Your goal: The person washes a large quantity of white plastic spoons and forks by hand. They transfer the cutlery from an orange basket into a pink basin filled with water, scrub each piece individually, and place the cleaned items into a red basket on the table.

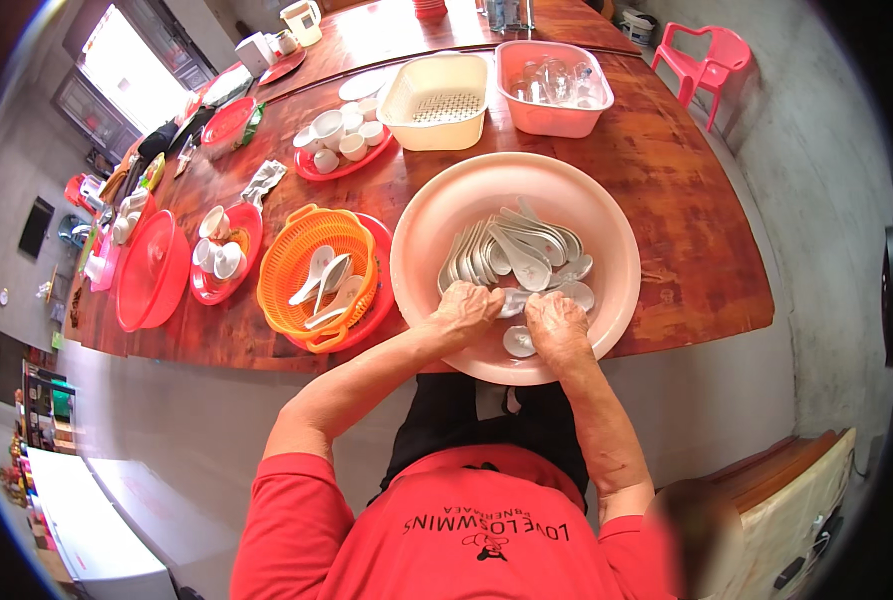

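A wide pale-pink basin (466, 195) stands on our wooden desk (686, 200), holding many white spoons (531, 270), most lined up overlapping and some loose near our hands. To its left, an orange basket (284, 262) sits on a red tray (383, 262) and holds a few more spoons (320, 268). Farther back, we have a cream perforated basket (434, 135) beside a pink tub (556, 122) of clear glasses (554, 85). White cups (328, 128) crowd one red plate (331, 173); others sit on a second plate, left of the orange basket.

Our left hand (468, 308) is closed, its curled fingertips gripping a white spoon (513, 302) over the near part of the basin. Our right hand (558, 325) is closed on it too, fingers bent. The spoon looks smooth and glossy, but our fingers hide much of it.
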